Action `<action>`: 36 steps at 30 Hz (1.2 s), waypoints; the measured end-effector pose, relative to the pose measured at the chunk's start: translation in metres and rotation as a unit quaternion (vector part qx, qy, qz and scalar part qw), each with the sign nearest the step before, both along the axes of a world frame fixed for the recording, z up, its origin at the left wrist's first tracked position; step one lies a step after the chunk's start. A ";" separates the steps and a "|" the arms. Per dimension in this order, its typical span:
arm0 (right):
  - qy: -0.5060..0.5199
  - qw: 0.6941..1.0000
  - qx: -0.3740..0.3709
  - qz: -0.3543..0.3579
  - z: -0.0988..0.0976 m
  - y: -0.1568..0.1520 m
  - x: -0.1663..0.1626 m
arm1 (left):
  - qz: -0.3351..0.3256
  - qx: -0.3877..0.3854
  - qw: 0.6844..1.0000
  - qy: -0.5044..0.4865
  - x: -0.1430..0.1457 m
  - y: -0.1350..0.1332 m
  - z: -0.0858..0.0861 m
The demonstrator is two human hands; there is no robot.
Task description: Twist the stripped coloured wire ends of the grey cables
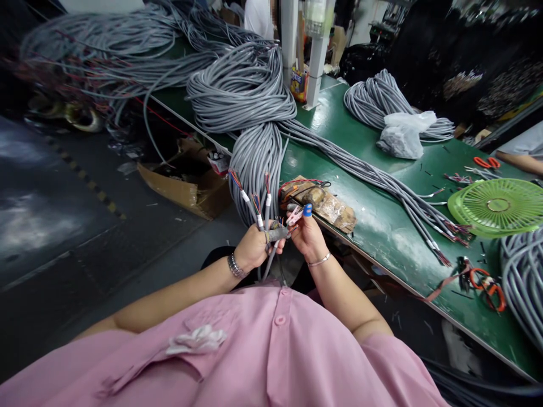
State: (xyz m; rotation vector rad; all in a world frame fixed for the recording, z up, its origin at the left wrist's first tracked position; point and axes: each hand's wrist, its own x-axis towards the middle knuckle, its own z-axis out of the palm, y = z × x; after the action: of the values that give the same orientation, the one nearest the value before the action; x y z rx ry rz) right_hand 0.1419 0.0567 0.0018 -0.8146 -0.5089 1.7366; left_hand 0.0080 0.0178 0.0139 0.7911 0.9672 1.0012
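My left hand (253, 249) is closed around several grey cables (268, 210) in front of my body. Their stripped ends point up, with thin red, blue and other coloured wires (236, 180) fanning out above white bands. One cable end lies across toward my right hand (309, 240). That hand is closed in a pinch, with a blue covering on the thumb tip, on a small pink-and-white piece (294, 215) whose kind I cannot make out. The two hands nearly meet, and the fingers partly hide the wires between them.
A coiled grey cable bundle (241, 90) lies on the green table (382, 209). A taped wooden block (331, 208) sits at the near edge. Farther right are a green fan-like basket (494, 206), orange-handled scissors (487, 288) and a plastic bag (403, 135). Another person's arm (520, 161) shows at right.
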 end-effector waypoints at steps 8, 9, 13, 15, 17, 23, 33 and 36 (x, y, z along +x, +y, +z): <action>0.008 0.999 0.016 0.035 -0.001 -0.006 0.003 | 0.005 0.005 1.000 0.015 -0.001 -0.004 0.001; 0.012 0.998 0.021 0.050 -0.002 -0.009 0.006 | 0.007 0.008 1.000 0.017 -0.002 -0.005 0.002; -0.023 0.993 0.060 0.099 -0.009 -0.029 0.018 | 0.021 0.041 0.998 0.049 -0.006 -0.014 0.000; -0.071 0.988 0.092 0.097 -0.011 -0.040 0.021 | 0.025 0.069 0.994 0.077 -0.007 -0.018 -0.002; -0.124 0.983 0.120 0.062 -0.010 -0.050 0.021 | 0.017 0.093 0.989 0.112 -0.007 -0.021 -0.003; -0.191 0.962 0.178 0.081 0.005 -0.055 0.019 | -0.086 0.073 0.976 0.187 -0.006 -0.021 0.007; -0.240 0.962 0.127 0.027 -0.002 -0.052 0.022 | -0.015 0.080 0.991 0.107 -0.009 -0.019 -0.005; -0.230 0.967 0.100 0.044 0.001 -0.054 0.022 | -0.013 0.086 0.990 0.110 -0.008 -0.020 -0.007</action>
State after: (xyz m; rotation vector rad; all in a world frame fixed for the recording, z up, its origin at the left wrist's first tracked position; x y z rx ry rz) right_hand 0.1642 0.0029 0.0031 -1.0647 -1.0277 1.5421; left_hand -0.0004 -0.0020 0.0071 1.0728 1.0647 0.9976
